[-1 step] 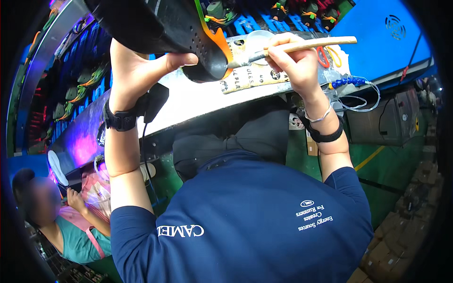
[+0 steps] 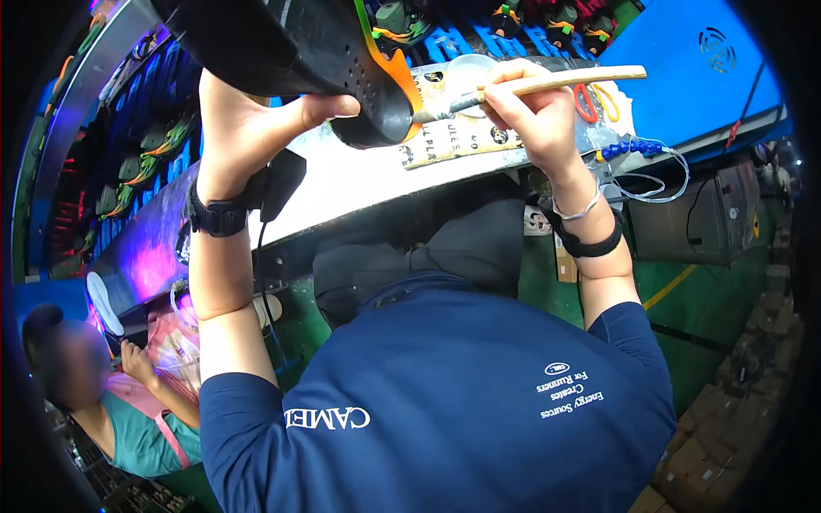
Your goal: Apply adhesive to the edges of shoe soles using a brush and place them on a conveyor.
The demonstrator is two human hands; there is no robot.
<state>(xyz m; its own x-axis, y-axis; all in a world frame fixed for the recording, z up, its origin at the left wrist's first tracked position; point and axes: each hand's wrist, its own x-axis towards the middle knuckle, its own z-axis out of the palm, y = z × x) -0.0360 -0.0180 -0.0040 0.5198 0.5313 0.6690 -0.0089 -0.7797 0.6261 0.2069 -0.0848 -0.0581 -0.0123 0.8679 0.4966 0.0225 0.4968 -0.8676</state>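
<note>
My left hand (image 2: 244, 128) grips a black shoe (image 2: 282, 56) from beneath, its thumb pressed along the side. The shoe has small perforations and a band of orange and green trim; its upper part runs out of the picture's top edge. In my right hand (image 2: 543, 115), pinched between thumb and fingers, is a brush (image 2: 590, 79) with a pale wooden handle and a metal collar. The whitish tip of the brush touches the shoe's orange edge. Below the brush a tan printed sheet (image 2: 466, 145) lies on the white worktable (image 2: 342, 188). Behind it stands a translucent bowl (image 2: 466, 70).
Racks with several shoes (image 2: 402, 26) stand on blue slats beyond the table. A blue machine housing (image 2: 684, 68) is at the right, beside red and yellow loops (image 2: 590, 103) and a blue jointed hose (image 2: 633, 150). Another person (image 2: 145, 419) sits at lower left.
</note>
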